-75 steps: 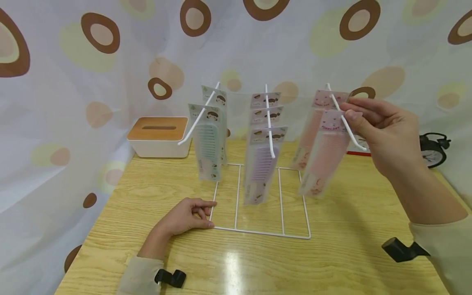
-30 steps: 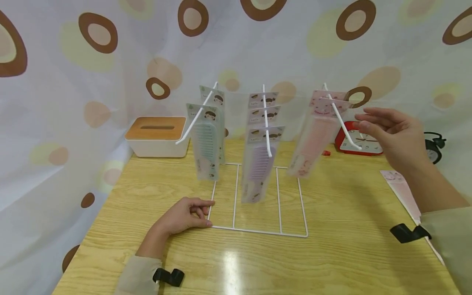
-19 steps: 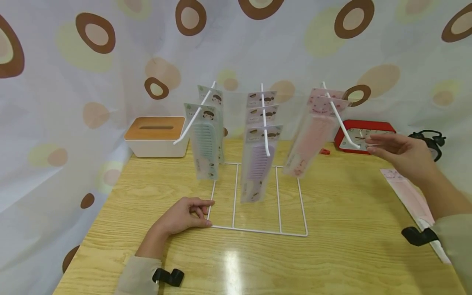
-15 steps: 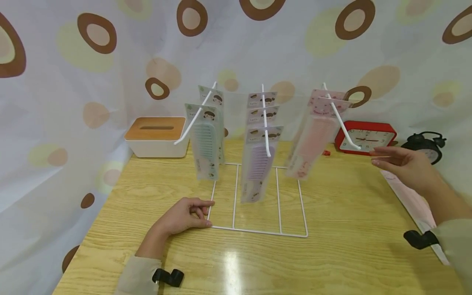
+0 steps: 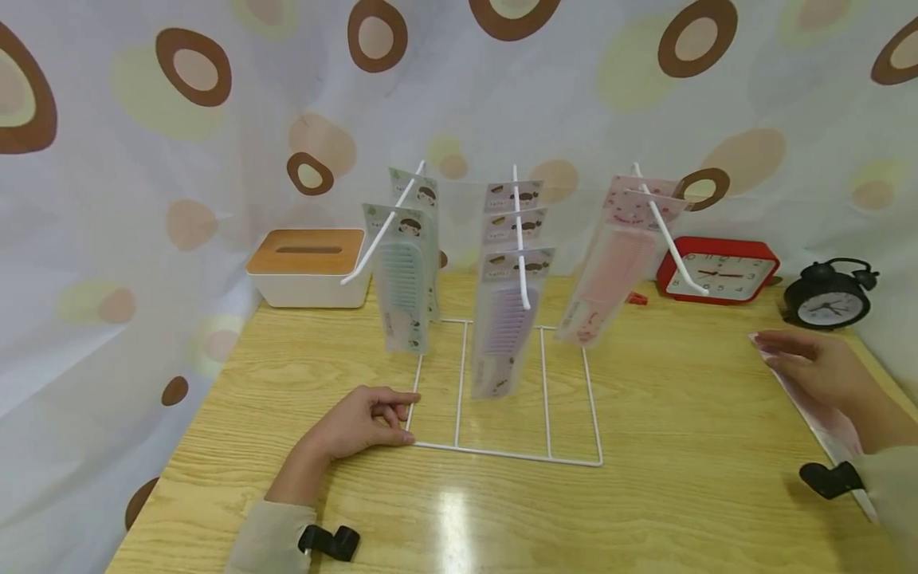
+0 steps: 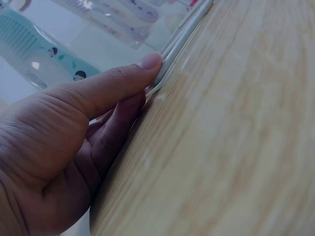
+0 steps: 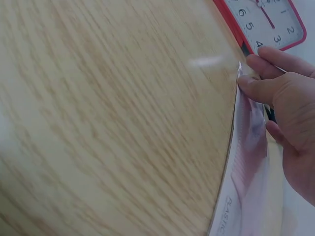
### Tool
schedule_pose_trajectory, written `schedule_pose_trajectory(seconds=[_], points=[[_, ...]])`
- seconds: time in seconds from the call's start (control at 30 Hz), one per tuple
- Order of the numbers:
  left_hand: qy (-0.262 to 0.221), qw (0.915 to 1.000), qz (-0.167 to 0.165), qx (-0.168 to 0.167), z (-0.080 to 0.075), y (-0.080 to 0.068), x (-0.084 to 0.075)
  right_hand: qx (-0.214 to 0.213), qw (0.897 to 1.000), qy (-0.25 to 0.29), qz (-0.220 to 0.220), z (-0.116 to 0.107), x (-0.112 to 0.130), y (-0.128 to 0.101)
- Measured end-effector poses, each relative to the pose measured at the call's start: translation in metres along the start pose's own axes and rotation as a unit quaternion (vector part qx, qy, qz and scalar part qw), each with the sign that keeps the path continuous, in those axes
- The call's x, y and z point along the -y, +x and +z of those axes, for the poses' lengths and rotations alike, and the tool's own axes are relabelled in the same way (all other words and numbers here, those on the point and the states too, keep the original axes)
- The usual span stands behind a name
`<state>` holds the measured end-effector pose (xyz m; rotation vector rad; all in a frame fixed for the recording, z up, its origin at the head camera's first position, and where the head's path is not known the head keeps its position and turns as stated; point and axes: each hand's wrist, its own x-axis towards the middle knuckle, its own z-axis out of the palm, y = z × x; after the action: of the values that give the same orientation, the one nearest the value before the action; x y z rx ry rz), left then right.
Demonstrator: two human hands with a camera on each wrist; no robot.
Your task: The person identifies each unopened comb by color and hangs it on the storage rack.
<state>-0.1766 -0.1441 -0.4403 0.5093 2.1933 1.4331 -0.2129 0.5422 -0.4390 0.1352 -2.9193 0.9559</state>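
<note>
A white wire rack (image 5: 502, 454) has three hooks. Two packaged green combs (image 5: 403, 279) hang at left, three packaged purple combs (image 5: 511, 319) in the middle, and pink combs (image 5: 610, 271) at right, apparently two, overlapping. My left hand (image 5: 362, 422) holds the near-left corner of the rack's base, thumb on the wire (image 6: 179, 44) and index finger along the side bar. At the table's right, a pink comb (image 7: 251, 162) in clear packaging lies flat. Above its far end is my right hand (image 5: 825, 371), thumb touching the packet's edge, fingers extended and partly covering it.
Along the back stand a white tissue box (image 5: 308, 288) with a wooden lid, a red clock (image 5: 720, 271) and a black alarm clock (image 5: 825, 295). A small red object (image 5: 636, 299) lies behind the rack's right hook.
My right hand has released a pink comb on the right hook, where it slid back and overlaps the other. The hand then moved right and down to the packaged comb on the table.
</note>
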Motion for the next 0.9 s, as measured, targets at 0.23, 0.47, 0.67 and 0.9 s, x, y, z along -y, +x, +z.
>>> schedule_pose_trajectory(seconds=[0.23, 0.47, 0.67, 0.9], points=[[-0.006, 1.0000, 0.002, -0.001, 0.002, 0.000, 0.000, 0.003, 0.999, -0.049, 0.017, -0.006, -0.008, -0.005], [0.001, 1.0000, -0.001, 0.000, 0.002, 0.000, 0.000, 0.097, 0.990, -0.098, 0.025, -0.012, -0.008, 0.003], [0.001, 1.0000, -0.001, 0.002, 0.002, 0.000, 0.000, 0.059, 0.993, -0.080, 0.066, -0.007, -0.005, 0.005], [0.002, 1.0000, 0.003, 0.000, 0.000, 0.000, 0.001, -0.066, 0.989, 0.053, 0.119, 0.003, 0.000, -0.009]])
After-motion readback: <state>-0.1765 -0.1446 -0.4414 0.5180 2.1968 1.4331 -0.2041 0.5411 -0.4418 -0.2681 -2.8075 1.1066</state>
